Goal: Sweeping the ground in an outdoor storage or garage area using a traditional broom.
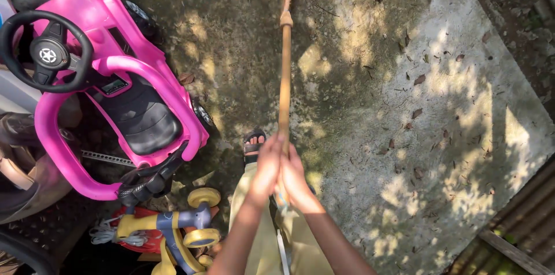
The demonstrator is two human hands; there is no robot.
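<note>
Both hands are wrapped around the near end of a broom point(285, 72), held out ahead of the body over a concrete slab point(462, 136). The left hand point(266, 168) and the right hand point(295, 179) sit side by side, touching, fingers curled fully around the wooden handle, so each is closed tight on it. The handle runs straight away from the person toward the top of the view, where the bristle head begins and passes out of frame; whether the bristles touch the ground cannot be told. The handle looks like a thin, stiff stick, probably light, with most of its weight out at the far bristle end, so a two-handed hold low on the shaft, as here, gives leverage but little fine control of the tip. The dry wood should offer fair grip and seems unlikely to slip. A sandalled foot point(254, 143) stands just beyond the hands, close beside the handle. Dry leaves point(419, 79) lie scattered over the slab in dappled light. To the left, well apart from the broom, stand a pink toy car point(115, 78) and a yellow tricycle point(173, 229).
</note>
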